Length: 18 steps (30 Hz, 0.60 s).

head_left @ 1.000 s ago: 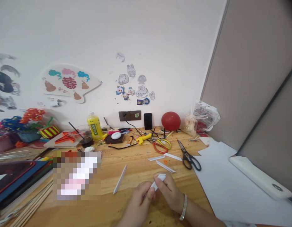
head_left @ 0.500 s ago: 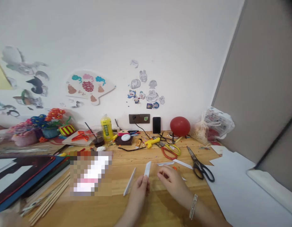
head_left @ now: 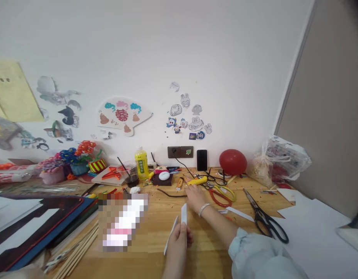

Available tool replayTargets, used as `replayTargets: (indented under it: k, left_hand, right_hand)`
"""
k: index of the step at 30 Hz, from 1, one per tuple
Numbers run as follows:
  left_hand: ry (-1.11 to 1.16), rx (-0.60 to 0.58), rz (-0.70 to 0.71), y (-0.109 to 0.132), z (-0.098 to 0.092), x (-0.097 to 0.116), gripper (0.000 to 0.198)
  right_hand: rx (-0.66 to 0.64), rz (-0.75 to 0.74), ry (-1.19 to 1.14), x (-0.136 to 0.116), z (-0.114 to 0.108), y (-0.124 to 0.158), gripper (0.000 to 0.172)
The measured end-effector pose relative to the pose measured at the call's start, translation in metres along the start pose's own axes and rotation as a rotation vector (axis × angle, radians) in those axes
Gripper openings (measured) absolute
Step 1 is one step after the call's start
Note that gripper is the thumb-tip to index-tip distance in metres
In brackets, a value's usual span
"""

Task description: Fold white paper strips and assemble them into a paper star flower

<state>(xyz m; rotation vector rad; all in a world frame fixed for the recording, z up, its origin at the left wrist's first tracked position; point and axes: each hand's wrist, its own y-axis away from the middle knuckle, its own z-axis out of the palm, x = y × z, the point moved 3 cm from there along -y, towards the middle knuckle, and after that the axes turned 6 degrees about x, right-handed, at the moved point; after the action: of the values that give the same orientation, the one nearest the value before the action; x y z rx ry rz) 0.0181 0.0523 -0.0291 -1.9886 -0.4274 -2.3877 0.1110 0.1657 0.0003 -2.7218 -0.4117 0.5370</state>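
Observation:
My left hand (head_left: 179, 237) is closed on a folded white paper strip (head_left: 184, 213) and holds it upright above the wooden table (head_left: 155, 255). A second white strip (head_left: 170, 235) lies on the table just left of that hand. My right hand (head_left: 194, 197), with a bracelet on the wrist and a light blue sleeve behind it, is stretched forward over the table. Its fingers are extended and empty, close to the yellow glue gun (head_left: 197, 180) and an orange lighter (head_left: 180, 183).
Black scissors (head_left: 266, 221) and more white strips (head_left: 239, 213) lie to the right, beside white paper sheets (head_left: 312, 232). Red and yellow scissors (head_left: 223, 193), a red balloon (head_left: 233, 161), a phone (head_left: 201, 160) and a yellow bottle (head_left: 141, 164) stand at the back. Bamboo sticks (head_left: 77, 252) lie lower left.
My right hand let go of the strip and reached forward to the glue gun. My left hand kept the strip and raised it upright. The view swung left.

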Motion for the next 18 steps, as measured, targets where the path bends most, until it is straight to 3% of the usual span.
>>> replayTargets:
  k: [5,14,18]
  left_hand:
    - [0.072,0.000,0.022,-0.001,-0.004,0.001,0.056]
    - [0.106,0.005,-0.015,-0.008,-0.010,0.004,0.061]
    - [0.137,-0.054,0.009,-0.005,-0.008,0.007,0.055]
  right_hand:
    - [0.008,-0.043,0.002,0.002,-0.008,0.018,0.024]
    - [-0.063,-0.070,-0.100,0.013,-0.067,0.084,0.025]
    - [-0.107,-0.095,-0.196,0.023,-0.075,0.107,0.025]
